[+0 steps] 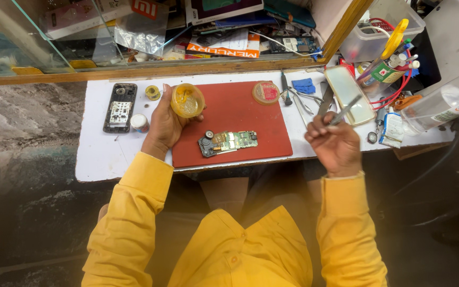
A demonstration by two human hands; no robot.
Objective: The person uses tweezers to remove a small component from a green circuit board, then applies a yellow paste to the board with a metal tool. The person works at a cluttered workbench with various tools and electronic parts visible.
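At the far left of the white bench top (pixel 96 159) lies a stripped black phone body (pixel 120 107), with a small white jar (pixel 139 123) and a little yellow roll (pixel 153 92) just beside it. The left hand (pixel 164 123) grips a round yellow pot (pixel 187 100), lid off, tilted over the left edge of the red mat (pixel 251 114). On the mat's near part rests a green circuit board (pixel 228 142) (nothing touches it). A round lidded tin (pixel 266 92) sits at the mat's far edge. Loose tweezers (pixel 301 100) and a pale phone (pixel 349 94) crowd the right. The right hand (pixel 334 143) pinches a thin metal tool (pixel 345 111) above the bench's near edge.
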